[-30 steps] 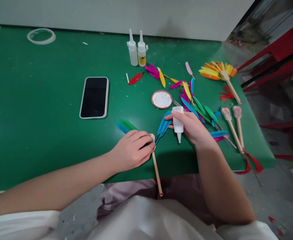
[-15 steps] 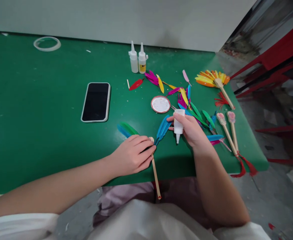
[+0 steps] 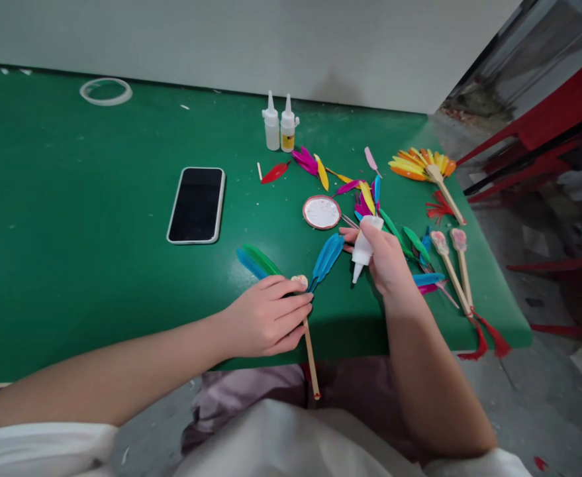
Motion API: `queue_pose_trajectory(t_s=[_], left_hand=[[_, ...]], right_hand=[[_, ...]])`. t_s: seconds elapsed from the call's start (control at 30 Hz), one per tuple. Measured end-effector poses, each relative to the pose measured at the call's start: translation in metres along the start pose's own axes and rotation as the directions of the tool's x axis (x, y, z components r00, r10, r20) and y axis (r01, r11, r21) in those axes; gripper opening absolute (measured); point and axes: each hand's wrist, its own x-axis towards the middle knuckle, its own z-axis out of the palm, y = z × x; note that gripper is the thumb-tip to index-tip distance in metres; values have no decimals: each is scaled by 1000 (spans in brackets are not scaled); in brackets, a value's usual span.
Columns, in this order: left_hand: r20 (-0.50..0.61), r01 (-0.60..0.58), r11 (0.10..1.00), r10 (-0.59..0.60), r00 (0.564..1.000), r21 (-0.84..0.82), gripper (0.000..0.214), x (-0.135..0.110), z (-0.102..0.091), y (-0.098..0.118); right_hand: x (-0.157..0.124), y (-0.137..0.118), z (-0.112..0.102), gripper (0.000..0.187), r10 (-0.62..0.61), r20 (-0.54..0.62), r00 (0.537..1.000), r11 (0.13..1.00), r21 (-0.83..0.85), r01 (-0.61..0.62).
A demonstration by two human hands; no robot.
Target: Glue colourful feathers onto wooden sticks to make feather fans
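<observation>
My left hand [image 3: 269, 315] is closed around the head of a wooden fan handle [image 3: 311, 361], whose lower end sticks out past the table's front edge. Blue feathers [image 3: 327, 257] rise from the right of the head, near my left fingertips. To the left, a green feather [image 3: 261, 258] and a blue feather [image 3: 251, 263] poke out from behind that hand. In my right hand [image 3: 385, 258] is a white glue bottle [image 3: 364, 245], its nozzle tilted downward just right of the blue feathers. Most of the handle's head is hidden by my left fingers.
Loose coloured feathers [image 3: 365, 195] lie on the green table [image 3: 97, 232], beside a round white lid [image 3: 322, 212]. A phone [image 3: 196, 205] rests at left, two glue bottles [image 3: 279, 129] stand behind. Rightward are a finished-looking feather fan [image 3: 434, 171], two bare handles [image 3: 462, 271] and a tape roll [image 3: 106, 92] far left.
The glue bottle in my right hand has tilted, its top leaning to the right. My left hand keeps its hold on the fan handle. The view has shifted slightly.
</observation>
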Motion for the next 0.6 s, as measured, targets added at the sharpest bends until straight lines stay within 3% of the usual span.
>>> queue_pose_trajectory(t_s=[0.6], left_hand=[[45, 63, 994, -60, 997, -85, 19, 0, 1, -1]], right_hand=[[-7, -2, 3, 42, 142, 173, 975, 982, -145, -117]])
